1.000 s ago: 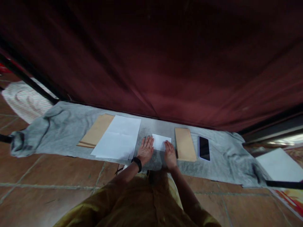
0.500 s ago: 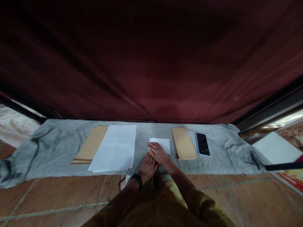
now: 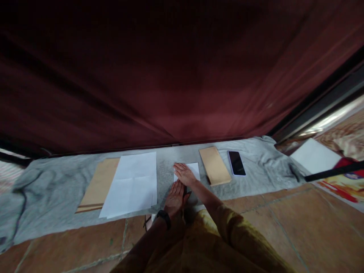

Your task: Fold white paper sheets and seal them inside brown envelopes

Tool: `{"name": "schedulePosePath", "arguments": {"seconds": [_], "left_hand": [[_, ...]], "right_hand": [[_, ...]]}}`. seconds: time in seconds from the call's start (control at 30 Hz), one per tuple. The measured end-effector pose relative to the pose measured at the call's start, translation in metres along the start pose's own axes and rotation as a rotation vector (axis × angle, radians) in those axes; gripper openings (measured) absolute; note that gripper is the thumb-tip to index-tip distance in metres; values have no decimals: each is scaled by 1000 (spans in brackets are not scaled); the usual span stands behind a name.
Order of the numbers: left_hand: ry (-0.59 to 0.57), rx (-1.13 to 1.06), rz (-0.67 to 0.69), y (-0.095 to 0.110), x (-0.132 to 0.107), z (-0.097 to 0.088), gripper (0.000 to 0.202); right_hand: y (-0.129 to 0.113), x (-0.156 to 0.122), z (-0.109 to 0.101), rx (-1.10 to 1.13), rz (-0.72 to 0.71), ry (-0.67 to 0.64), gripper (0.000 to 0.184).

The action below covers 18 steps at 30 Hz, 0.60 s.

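Observation:
A small white folded-looking paper (image 3: 194,170) lies on the grey cloth (image 3: 165,167) in front of me. My right hand (image 3: 184,174) rests flat across its left part, fingers stretched out and pointing up and left. Just below, my left hand (image 3: 175,197) lies flat with extended fingers, its tips close to the paper's near edge and to my right palm. Part of the paper is hidden under my hands. To the left are large white sheets (image 3: 132,185) with a faint crease across them. Brown paper (image 3: 99,184) shows from beneath their left side.
Right of the small paper lies a narrow stack of folded brown paper (image 3: 215,167), then a phone (image 3: 236,163) with a dark screen. A dark red curtain (image 3: 176,94) hangs behind the cloth. Tiled floor (image 3: 270,216) lies nearer me, and a white panel (image 3: 315,157) stands far right.
My view has tilted, so the cloth slopes up to the right. My right hand has shifted to the paper's upper left corner; my left hand stays just below it.

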State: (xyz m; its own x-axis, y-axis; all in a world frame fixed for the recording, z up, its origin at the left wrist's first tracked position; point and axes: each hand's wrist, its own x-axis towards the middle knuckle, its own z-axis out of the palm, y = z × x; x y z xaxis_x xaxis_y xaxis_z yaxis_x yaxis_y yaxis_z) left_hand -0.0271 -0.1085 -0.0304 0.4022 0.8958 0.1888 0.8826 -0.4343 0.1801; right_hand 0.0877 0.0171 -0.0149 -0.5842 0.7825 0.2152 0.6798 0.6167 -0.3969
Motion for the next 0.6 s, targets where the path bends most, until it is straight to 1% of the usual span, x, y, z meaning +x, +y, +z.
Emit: {"name": "schedulePosePath", "arguments": {"seconds": [0.1,0.17,0.27,0.37,0.47,0.6], "left_hand": [[-9,-12,-9,1,1,-3,60],[-18,-17,-20,2,0,-5,58],[-13,-12,-41,4,-2,-7,54],[6,10,-60,5,-4,-8,57],[9,41,-76,6,-5,-11,59],[14,65,-108,7,-6,-14,58]], "right_hand": [[-3,0,-6,1,29,1,40],[-9,-8,-11,2,30,18,40],[-19,-35,-15,22,10,57,42],[-25,-68,-16,36,-4,60,42],[-23,-94,-18,19,16,42,45],[-12,-112,-25,-11,12,35,46]]}}
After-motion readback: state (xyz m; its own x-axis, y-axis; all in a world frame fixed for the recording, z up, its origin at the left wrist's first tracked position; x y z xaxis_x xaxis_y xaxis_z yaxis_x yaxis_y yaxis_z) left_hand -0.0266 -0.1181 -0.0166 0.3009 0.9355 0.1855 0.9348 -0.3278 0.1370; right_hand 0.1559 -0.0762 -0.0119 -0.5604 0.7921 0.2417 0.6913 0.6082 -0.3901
